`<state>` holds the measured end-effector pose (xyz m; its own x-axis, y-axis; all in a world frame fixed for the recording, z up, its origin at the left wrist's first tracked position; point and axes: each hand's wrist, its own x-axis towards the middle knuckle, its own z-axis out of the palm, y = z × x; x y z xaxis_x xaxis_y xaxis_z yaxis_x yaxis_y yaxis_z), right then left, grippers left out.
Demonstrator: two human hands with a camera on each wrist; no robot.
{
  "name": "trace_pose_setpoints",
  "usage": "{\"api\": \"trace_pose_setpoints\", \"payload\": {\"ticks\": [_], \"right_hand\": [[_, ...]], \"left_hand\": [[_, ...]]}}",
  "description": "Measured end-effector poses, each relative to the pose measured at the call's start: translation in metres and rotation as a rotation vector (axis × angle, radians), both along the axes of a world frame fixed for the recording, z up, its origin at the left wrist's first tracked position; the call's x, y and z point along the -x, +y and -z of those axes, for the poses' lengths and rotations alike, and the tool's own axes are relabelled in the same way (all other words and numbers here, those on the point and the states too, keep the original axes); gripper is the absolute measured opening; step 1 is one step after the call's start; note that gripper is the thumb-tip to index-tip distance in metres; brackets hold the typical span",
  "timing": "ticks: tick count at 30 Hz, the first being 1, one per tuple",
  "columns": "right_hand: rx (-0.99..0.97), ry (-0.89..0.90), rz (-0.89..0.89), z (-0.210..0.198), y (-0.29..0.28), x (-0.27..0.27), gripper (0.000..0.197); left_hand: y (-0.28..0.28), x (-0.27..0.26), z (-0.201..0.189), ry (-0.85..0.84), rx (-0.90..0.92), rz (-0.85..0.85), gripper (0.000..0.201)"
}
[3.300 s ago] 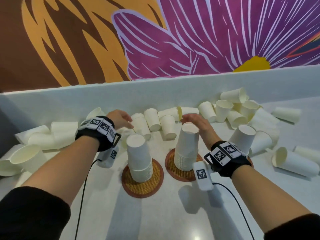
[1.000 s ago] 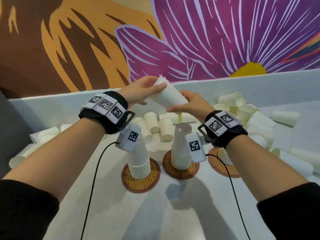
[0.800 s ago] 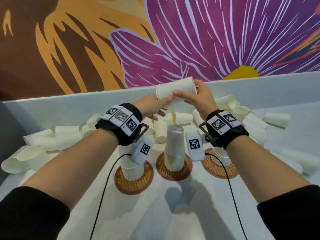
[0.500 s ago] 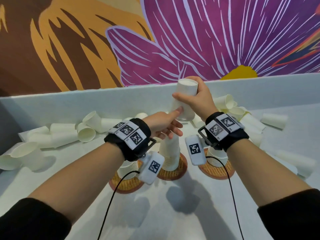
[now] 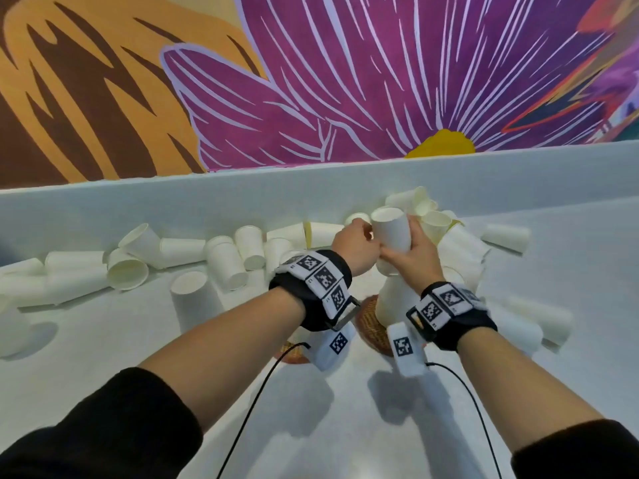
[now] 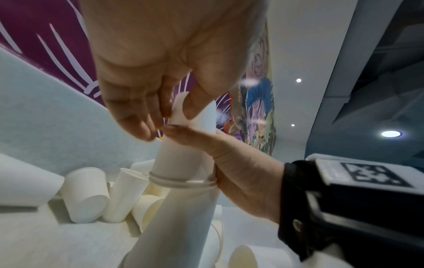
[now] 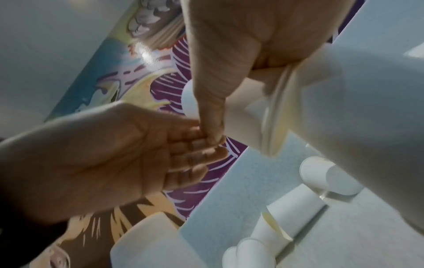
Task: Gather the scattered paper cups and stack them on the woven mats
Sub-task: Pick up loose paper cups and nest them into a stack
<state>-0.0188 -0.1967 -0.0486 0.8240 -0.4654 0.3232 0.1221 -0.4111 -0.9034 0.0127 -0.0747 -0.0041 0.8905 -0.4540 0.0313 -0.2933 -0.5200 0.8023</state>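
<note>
My right grip [image 5: 413, 257] was wrapped round an upside-down paper cup [image 5: 392, 229], seated over the top of the middle stack [image 5: 392, 302] on its woven mat [image 5: 371, 326]. My left grip [image 5: 356, 250] pinched the same cup. Loose cups [image 5: 224, 261] lay along the desk's [image 5: 103, 340] far wall.

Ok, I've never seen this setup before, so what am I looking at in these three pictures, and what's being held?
No machine: a person's bare hands, each wrist wearing a camera band. The wide picture comes from a head camera; the other two look along each wrist. The right hand grips an upside-down paper cup and sets it over the stack on a woven mat. The left hand pinches the same cup from the side. Loose cups lie scattered on the white table along the wall.
</note>
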Motion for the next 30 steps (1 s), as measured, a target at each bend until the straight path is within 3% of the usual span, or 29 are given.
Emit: {"api": "trace_pose_setpoints", "payload": {"ticks": [4, 9, 11, 13, 15, 17, 20, 23, 27, 30], "right_hand": [[-0.126, -0.086, 0.048, -0.001, -0.003, 0.003, 0.064], [-0.083, -0.056, 0.027, -0.003, -0.018, 0.013, 0.064], [-0.124, 0.023, 0.056, 0.011, -0.022, 0.016, 0.067], [-0.139, 0.188, 0.026, 0.035, -0.023, 0.023, 0.069], [-0.073, 0.339, -0.046, 0.062, -0.026, 0.03, 0.071], [0.005, 0.412, -0.079, 0.072, -0.036, 0.034, 0.075], [0.113, 0.467, -0.118, 0.057, -0.059, 0.033, 0.084], [0.258, 0.528, -0.135, 0.031, -0.087, 0.033, 0.084], [0.414, 0.686, -0.03, 0.002, -0.125, 0.047, 0.087], [0.495, 0.927, -0.008, 0.003, -0.142, 0.064, 0.087]], "left_hand": [[-0.015, 0.001, 0.001, -0.095, 0.154, 0.055, 0.045], [-0.026, 0.001, -0.004, -0.122, 0.291, 0.171, 0.059], [-0.033, 0.003, -0.002, -0.145, 0.208, 0.211, 0.044], [-0.042, 0.004, 0.009, -0.176, -0.044, 0.263, 0.029], [-0.046, 0.004, 0.024, -0.166, -0.178, 0.271, 0.026], [-0.049, 0.003, 0.027, -0.165, -0.197, 0.253, 0.027], [-0.061, 0.001, 0.014, -0.245, -0.233, 0.241, 0.024], [-0.084, 0.008, -0.001, -0.322, -0.133, 0.202, 0.02], [-0.121, 0.026, -0.001, -0.4, -0.061, 0.232, 0.015], [-0.144, 0.033, 0.018, -0.344, -0.235, 0.333, 0.022]]}}
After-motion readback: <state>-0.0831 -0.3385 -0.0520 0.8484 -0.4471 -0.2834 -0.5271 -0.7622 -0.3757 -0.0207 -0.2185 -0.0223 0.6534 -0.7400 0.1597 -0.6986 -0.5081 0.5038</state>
